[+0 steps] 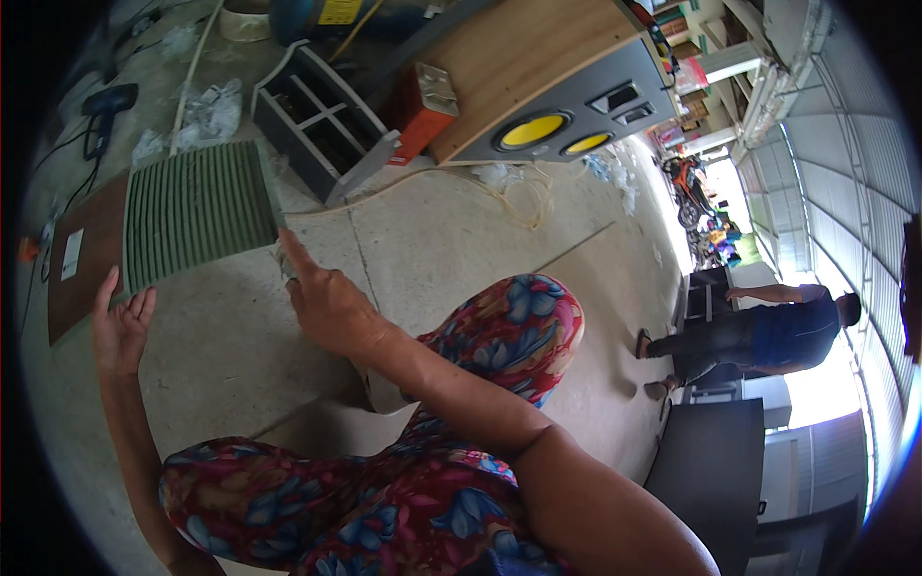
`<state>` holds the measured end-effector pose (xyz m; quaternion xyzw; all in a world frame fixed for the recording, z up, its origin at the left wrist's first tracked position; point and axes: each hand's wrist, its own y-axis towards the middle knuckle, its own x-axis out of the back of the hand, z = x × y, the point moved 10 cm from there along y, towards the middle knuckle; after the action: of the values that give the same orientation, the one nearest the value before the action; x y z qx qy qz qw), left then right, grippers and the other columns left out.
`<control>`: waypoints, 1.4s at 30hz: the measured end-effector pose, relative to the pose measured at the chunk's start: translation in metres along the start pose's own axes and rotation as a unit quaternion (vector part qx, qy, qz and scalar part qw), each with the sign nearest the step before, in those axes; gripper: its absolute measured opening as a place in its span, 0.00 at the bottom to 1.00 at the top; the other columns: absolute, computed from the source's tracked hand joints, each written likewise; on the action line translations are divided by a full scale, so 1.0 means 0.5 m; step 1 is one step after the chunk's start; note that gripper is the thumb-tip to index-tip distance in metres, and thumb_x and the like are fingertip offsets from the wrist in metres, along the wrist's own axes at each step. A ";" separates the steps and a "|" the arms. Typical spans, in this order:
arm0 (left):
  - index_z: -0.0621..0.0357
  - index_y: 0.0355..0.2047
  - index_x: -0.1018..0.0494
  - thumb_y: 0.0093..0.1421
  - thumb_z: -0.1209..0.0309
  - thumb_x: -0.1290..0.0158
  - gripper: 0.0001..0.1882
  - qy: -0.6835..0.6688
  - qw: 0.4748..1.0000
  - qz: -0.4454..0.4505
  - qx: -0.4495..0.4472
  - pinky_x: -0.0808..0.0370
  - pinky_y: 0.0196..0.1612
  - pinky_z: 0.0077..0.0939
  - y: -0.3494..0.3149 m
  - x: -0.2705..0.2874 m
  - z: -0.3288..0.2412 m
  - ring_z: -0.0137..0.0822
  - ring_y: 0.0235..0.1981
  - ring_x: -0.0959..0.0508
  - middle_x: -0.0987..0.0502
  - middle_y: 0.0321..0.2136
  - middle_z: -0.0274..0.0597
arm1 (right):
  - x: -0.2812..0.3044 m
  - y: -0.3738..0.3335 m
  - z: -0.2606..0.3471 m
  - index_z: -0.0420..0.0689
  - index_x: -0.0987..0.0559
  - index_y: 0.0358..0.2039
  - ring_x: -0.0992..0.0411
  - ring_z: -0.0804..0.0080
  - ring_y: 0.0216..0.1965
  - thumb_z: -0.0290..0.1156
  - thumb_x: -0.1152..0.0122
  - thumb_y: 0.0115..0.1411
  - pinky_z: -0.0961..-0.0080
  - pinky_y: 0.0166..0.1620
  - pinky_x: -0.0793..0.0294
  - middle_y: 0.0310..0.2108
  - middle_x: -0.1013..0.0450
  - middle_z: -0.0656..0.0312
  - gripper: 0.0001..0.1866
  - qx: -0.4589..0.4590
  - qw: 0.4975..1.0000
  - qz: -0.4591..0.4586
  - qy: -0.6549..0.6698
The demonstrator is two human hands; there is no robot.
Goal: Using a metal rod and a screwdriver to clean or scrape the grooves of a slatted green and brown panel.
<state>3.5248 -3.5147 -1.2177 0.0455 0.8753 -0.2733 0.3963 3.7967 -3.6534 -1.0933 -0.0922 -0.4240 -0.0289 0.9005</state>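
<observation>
Ribbed green sheet (pixel 200 213): where is it, exactly?

At the person's front left, low by the concrete floor (pixel 423 230), with a brown board (pixel 91 230) showing beyond its left side. I can't tell whether the sheet overlaps the board or only meets it.

Why are the hands set so far apart?

Likely to steady it from both ends. The left hand (pixel 125 336) is up at the near left, where sheet and board come together; the right hand (pixel 331 302) is at the near right corner. That spacing would keep either end from swinging.

And each grip?

The left one is wide, palm turned up, fingers apart, with nothing visible in it. The right one has its index finger stretched along the corner and the others curled; whether it pinches the edge or something small, I cannot tell.

So where does the sheet lie from them?

Between and just beyond both: ahead and to the right of the left grip, ahead and to the left of the right one. The fingertips seem to reach its near edge, though firm contact isn't clear.

Anything crowding it?

A grey divided rack (pixel 365 171) stands near its far right corner, perhaps pushed aside for working room.
</observation>
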 end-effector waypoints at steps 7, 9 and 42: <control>0.59 0.49 0.34 0.56 0.65 0.44 0.22 -0.013 0.998 -0.035 -0.047 0.36 0.58 0.30 -0.020 0.089 -0.058 0.35 0.48 0.30 0.30 0.44 0.42 | -0.126 0.069 0.039 0.36 0.53 0.63 0.28 0.36 0.29 0.26 0.51 0.58 0.52 0.36 0.27 0.26 0.28 0.34 0.34 0.025 1.000 0.002 0.012; 0.62 0.43 0.33 0.55 0.65 0.43 0.19 0.042 0.993 -0.092 -0.066 0.33 0.56 0.33 -0.051 0.155 -0.061 0.36 0.46 0.27 0.28 0.41 0.43 | -0.192 0.067 0.037 0.39 0.52 0.63 0.28 0.35 0.31 0.26 0.51 0.58 0.51 0.37 0.28 0.27 0.29 0.33 0.34 0.023 0.999 0.012 0.029; 0.61 0.39 0.32 0.57 0.64 0.46 0.15 -0.081 0.983 -0.165 0.028 0.23 0.44 0.35 -0.079 0.495 0.227 0.40 0.36 0.22 0.24 0.35 0.45 | -0.531 0.032 -0.137 0.52 0.53 0.65 0.33 0.36 0.47 0.28 0.59 0.59 0.52 0.51 0.37 0.43 0.32 0.31 0.33 -0.110 0.977 0.167 -0.070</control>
<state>3.4203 -3.6404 -1.4389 -0.1105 0.8277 -0.3624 0.4140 3.6813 -3.6579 -1.3427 -0.2624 -0.4585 0.0819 0.8451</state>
